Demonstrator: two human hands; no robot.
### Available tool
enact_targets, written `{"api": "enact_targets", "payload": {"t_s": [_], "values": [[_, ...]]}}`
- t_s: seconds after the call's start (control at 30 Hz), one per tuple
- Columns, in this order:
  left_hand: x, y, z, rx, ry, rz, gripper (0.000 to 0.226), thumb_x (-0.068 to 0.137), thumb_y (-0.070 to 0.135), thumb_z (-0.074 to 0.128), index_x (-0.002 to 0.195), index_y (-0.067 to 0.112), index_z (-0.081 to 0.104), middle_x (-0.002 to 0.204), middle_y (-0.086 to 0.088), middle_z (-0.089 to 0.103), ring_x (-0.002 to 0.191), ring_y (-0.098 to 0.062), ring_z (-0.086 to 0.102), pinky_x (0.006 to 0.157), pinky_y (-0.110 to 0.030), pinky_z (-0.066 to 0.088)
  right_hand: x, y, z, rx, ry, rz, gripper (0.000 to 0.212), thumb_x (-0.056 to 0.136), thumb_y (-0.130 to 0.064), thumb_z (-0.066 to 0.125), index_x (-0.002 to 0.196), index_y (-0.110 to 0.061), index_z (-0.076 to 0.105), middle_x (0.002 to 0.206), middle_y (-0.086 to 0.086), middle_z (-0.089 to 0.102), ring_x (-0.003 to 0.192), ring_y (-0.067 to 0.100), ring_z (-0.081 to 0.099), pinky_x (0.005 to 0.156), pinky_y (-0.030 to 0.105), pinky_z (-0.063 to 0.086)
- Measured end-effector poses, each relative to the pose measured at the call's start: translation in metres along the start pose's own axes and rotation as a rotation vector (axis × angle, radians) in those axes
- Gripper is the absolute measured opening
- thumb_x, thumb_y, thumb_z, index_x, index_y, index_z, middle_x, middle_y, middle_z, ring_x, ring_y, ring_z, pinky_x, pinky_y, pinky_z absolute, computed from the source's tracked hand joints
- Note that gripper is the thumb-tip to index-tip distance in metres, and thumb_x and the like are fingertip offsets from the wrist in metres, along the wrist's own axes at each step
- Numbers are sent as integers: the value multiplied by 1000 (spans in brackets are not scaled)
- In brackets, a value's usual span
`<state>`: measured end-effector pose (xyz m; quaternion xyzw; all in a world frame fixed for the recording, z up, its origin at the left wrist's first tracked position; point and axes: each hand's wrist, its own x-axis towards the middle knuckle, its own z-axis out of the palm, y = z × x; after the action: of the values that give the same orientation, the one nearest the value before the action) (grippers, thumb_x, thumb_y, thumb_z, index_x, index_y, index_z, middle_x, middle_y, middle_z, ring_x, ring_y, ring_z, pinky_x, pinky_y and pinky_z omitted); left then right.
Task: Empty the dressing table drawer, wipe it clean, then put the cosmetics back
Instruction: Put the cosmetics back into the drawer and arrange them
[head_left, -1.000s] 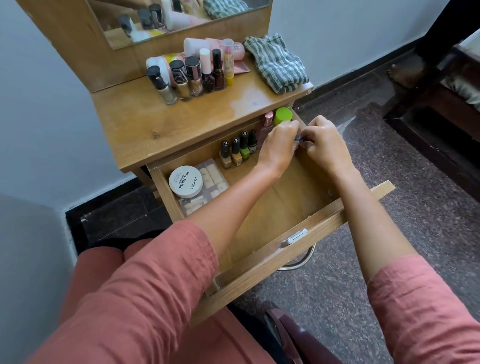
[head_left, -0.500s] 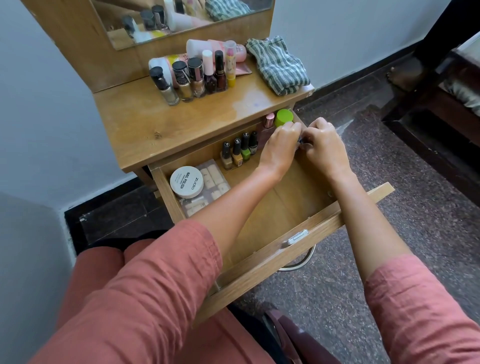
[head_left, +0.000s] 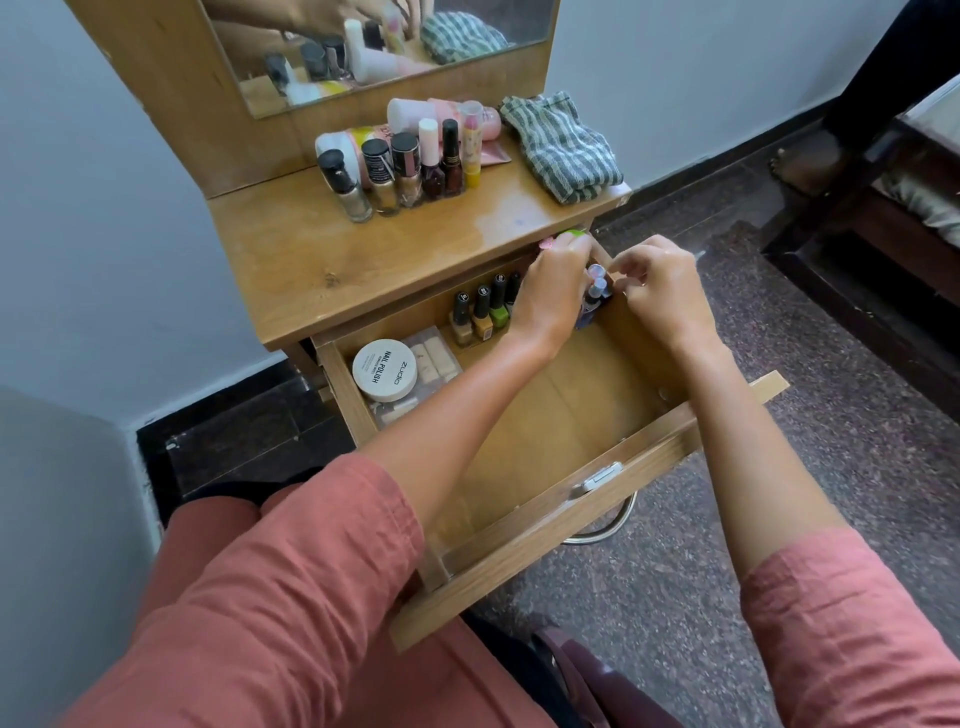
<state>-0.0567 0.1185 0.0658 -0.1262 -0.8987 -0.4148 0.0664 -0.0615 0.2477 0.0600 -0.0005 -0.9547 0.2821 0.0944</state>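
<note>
The wooden drawer (head_left: 613, 483) stands pulled out over my lap. Both hands are in its back right corner. My left hand (head_left: 550, 296) is curled against two small silver-capped bottles (head_left: 596, 293) that stand upright there. My right hand (head_left: 667, 296) has bent fingers, with the fingertips at the caps. A row of nail polish bottles (head_left: 483, 312) lines the back wall. A white round nail polish tub (head_left: 384, 370) sits on a clear box of nail tips (head_left: 436, 358) at the left. A green cap (head_left: 574, 235) and a pink cap (head_left: 546, 242) peek out behind my left hand.
On the dressing table top (head_left: 395, 260) stand several cosmetic bottles (head_left: 405, 169) and lying tubes, with a folded striped cloth (head_left: 561, 148) at the right. A mirror (head_left: 374, 47) rises behind. Dark wooden furniture (head_left: 852, 228) and a person's bare foot are at the right.
My hands, pressed together before, have come slightly apart, and the two silver-capped bottles now show between them. My left hand has reached a little further back.
</note>
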Motion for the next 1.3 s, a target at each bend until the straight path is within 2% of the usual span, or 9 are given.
{"api": "enact_targets", "payload": {"t_s": [0.13,0.23,0.37,0.5,0.63,0.87,0.97,1.07,1.3], "values": [[3,1,-21,12,36,7,28,84,-2,58,112,3,59,109,-13,64,101,-24,61,86,-37,50,7,-18,-9,67,60,-33,17,80,4,58,90,0,71,97,19,62,80,20,56,68,14,43],[7,-1,-39,34,106,37,26,85,1,58,111,6,61,109,-9,65,100,-20,61,85,-34,51,14,-38,-11,134,97,-71,17,80,6,58,91,1,70,96,19,63,76,11,52,65,1,39],[18,-10,-69,149,213,90,23,86,4,57,109,8,62,110,-7,64,104,-19,58,87,-30,48,27,-71,-4,219,113,-124,19,79,5,59,94,-1,70,90,6,61,67,0,49,66,-3,37],[35,-24,-97,320,275,97,25,89,3,48,110,10,59,115,-6,60,110,-22,51,89,-31,41,48,-101,8,249,97,-164,20,80,0,60,97,-3,69,96,15,66,80,14,55,67,-2,37],[55,-29,-115,456,306,85,27,93,13,42,114,13,59,120,-4,58,113,-22,46,90,-31,36,69,-121,18,259,91,-209,23,81,-2,60,103,-4,67,102,19,62,83,18,57,71,5,40],[80,-26,-127,640,204,-1,27,92,8,43,112,9,61,115,-13,62,113,-30,50,88,-37,38,98,-132,24,209,20,-215,35,84,-8,61,119,-9,60,120,11,57,95,21,59,80,17,44],[82,-25,-126,665,197,-17,25,91,9,45,112,8,60,113,-14,63,110,-31,53,87,-38,40,101,-131,26,216,17,-228,30,85,-9,61,115,-8,62,114,9,62,86,11,54,71,6,40],[83,-25,-127,653,189,-10,24,91,11,47,112,9,59,114,-14,62,110,-30,54,87,-38,39,100,-130,27,272,2,-209,26,85,-8,60,110,-6,64,96,4,63,83,8,53,65,-1,37],[81,-14,-126,574,169,-10,23,90,8,48,109,8,61,111,-12,63,106,-29,56,84,-38,43,91,-125,15,321,25,-194,23,83,-4,57,106,-5,64,88,0,59,79,11,57,74,16,47]]}}
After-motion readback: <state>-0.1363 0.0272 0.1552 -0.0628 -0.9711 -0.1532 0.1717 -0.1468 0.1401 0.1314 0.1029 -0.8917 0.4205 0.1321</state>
